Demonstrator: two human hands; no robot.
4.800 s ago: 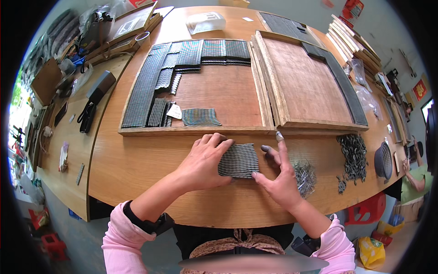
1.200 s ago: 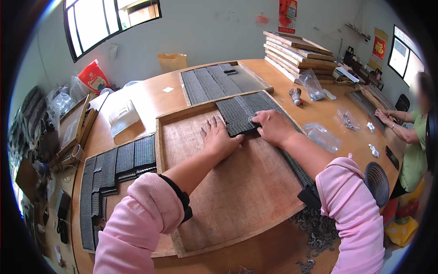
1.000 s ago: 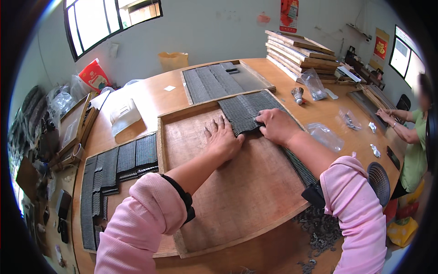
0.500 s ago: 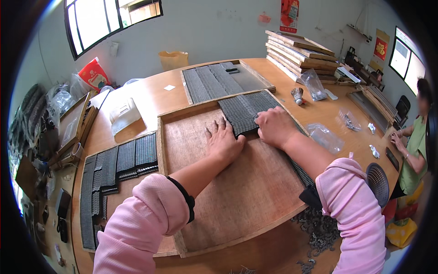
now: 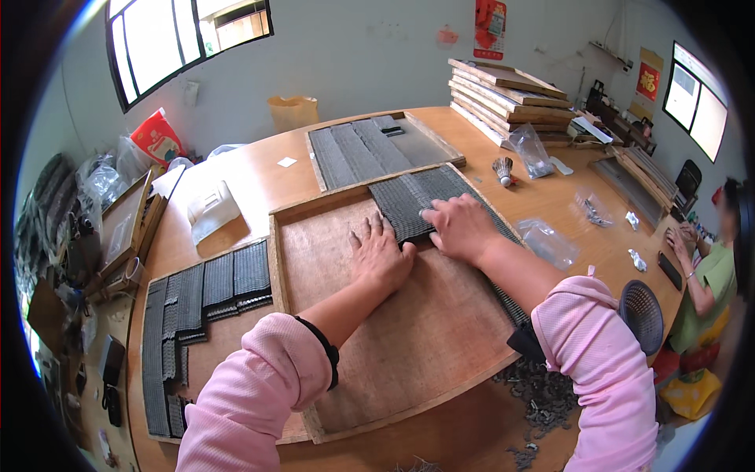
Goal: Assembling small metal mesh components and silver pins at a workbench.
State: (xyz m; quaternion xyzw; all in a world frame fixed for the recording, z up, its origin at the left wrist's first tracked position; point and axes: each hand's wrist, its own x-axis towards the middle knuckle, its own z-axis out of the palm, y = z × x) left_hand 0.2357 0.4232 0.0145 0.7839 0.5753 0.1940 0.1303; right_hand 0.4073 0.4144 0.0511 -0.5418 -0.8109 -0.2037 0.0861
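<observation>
My left hand (image 5: 381, 253) lies flat, fingers spread, on the wooden tray (image 5: 409, 338), fingertips at the dark mesh strips (image 5: 413, 200). My right hand (image 5: 458, 226) presses palm-down on those strips, grasping nothing, mid-counter (image 5: 244, 177).

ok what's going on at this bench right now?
A person in pink sleeves presses both hands flat in a shallow wooden tray. The left hand lies on the tray's brown liner beside a dark grey mat of small metal pieces; the right hand rests on that mat's near edge. Most of the tray is bare. Another tray to the left holds similar grey strips, loose pieces lie near the right elbow, and a co-worker sits at the far right.
</observation>
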